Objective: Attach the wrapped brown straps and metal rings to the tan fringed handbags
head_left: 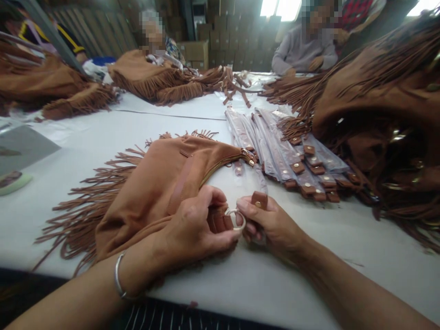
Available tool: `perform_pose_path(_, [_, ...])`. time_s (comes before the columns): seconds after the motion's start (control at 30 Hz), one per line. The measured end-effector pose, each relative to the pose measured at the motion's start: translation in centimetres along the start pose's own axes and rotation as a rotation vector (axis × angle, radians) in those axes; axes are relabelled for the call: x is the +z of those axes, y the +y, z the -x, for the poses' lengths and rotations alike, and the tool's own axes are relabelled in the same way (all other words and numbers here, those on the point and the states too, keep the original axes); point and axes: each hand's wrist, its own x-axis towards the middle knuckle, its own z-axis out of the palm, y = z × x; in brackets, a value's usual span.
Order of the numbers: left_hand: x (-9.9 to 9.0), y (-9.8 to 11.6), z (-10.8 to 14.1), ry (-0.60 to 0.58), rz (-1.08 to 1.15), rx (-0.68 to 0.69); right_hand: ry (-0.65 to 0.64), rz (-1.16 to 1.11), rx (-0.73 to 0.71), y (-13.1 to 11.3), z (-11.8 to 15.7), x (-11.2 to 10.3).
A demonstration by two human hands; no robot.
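Observation:
A brown fringed bag (pixel 154 183) lies on the white table before me, its fringe spread to the left. My left hand (pixel 202 220) is closed on the bag's metal ring (pixel 239 221), which sits at the end of a brown tab. Just right of it, my right hand (pixel 264 220) pinches a brown strap end (pixel 259 200) with a metal snap. Clear plastic wrap hangs about this strap. The two hands are close together at the ring; whether the strap touches the ring I cannot tell.
Several plastic-wrapped straps (pixel 285 151) lie in a heap beyond my right hand. A pile of fringed bags (pixel 385 101) rises at the right, and more bags (pixel 147 75) lie at the back left. People (pixel 305 46) sit across the table (pixel 103 126).

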Motion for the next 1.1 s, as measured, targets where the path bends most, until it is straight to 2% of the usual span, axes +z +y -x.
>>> perform_pose_path(0.1, [0.0, -0.3, 0.2, -0.103, -0.019, 0.098, -0.17, -0.005, 0.121, -0.5, 0.0, -1.5])
perform_pose_path(0.17, [-0.1, -0.3, 0.2, -0.123, -0.034, 0.112, -0.176, -0.019, 0.132, -0.6, 0.1, -1.7])
perform_pose_path(0.23, [-0.2, -0.2, 0.2, -0.104, -0.048, 0.084, -0.114, -0.053, 0.085, -0.5, 0.2, -1.1])
perform_pose_path(0.37, [-0.6, 0.3, 0.0, -0.049, -0.142, -0.01, 0.109, -0.132, -0.067, 0.2, 0.4, 0.9])
perform_pose_path(0.43, [-0.7, 0.6, 0.0, -0.048, -0.189, -0.021, 0.177, -0.136, -0.113, 0.3, 0.3, 1.4])
perform_pose_path(0.5, [-0.9, 0.7, 0.0, -0.081, -0.173, -0.017, 0.121, -0.111, -0.09, 0.2, 0.2, 1.2])
perform_pose_path(0.67, [-0.9, 0.5, 0.2, -0.224, -0.15, 0.054, -0.218, 0.011, 0.102, -1.0, 0.3, -1.4])
perform_pose_path(0.77, [-0.9, 0.4, 0.1, -0.259, -0.167, 0.094, -0.291, 0.046, 0.104, -1.1, 0.5, -1.7])
perform_pose_path(0.83, [-1.1, 0.5, -0.1, -0.229, -0.145, 0.097, -0.195, 0.021, 0.023, -0.7, 0.6, -0.8])
perform_pose_path(0.93, [-1.4, 0.7, -0.3, -0.118, -0.125, 0.076, 0.072, -0.073, -0.14, 0.3, 0.7, 1.2])
perform_pose_path(1.0, [-1.5, 0.8, -0.2, -0.059, -0.156, 0.045, 0.189, -0.123, -0.199, 0.8, 0.7, 2.2])
perform_pose_path(1.03, [-1.6, 0.8, -0.2, -0.039, -0.165, 0.029, 0.202, -0.14, -0.202, 0.9, 0.6, 2.4])
perform_pose_path(1.1, [-1.6, 0.8, 0.0, -0.066, -0.142, 0.029, 0.133, -0.156, -0.154, 0.8, 0.5, 2.0])
